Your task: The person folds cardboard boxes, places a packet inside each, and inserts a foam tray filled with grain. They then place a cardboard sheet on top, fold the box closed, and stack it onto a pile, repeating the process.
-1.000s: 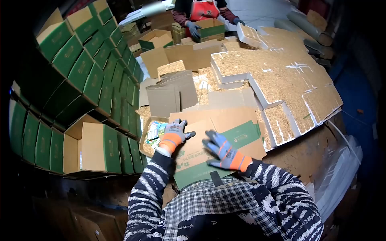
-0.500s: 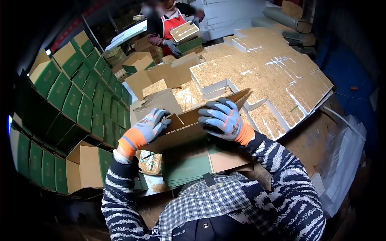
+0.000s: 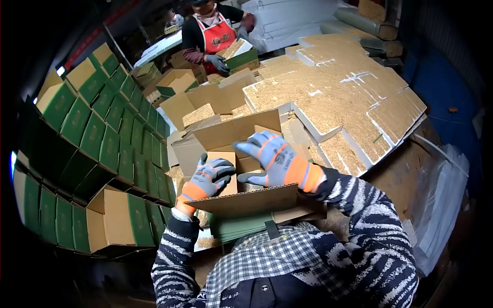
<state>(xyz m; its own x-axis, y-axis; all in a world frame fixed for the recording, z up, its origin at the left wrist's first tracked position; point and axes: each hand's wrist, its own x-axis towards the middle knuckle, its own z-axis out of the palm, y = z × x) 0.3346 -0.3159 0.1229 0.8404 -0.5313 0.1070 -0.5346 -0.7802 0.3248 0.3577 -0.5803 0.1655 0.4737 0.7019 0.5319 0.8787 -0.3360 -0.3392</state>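
Note:
A cardboard box (image 3: 241, 199) stands opened up in front of my body, with its brown inner walls and flaps facing up. My left hand (image 3: 208, 178), in a grey-blue and orange work glove, is at the left side of this box, its fingers bent around a side flap. My right hand (image 3: 277, 160), gloved alike, hovers over the box opening with fingers stretched out and thumb apart; its fingertips are slightly blurred. Folded green cardboard sheets (image 3: 241, 227) lie under the box's near edge, against my checked apron.
Green boxes (image 3: 77, 118) stand in stacked rows on the left. Trays topped with brown grain-like material (image 3: 334, 87) cover the table at right. Opposite, a co-worker in a red apron (image 3: 218, 36) handles a tray at a green box. Plastic-wrapped sheets (image 3: 441, 205) lean at right.
The flat folded cardboard has become an opened box, lower and nearer my body. My right hand has let go of its edge. The co-worker's tray has gone down into the green box.

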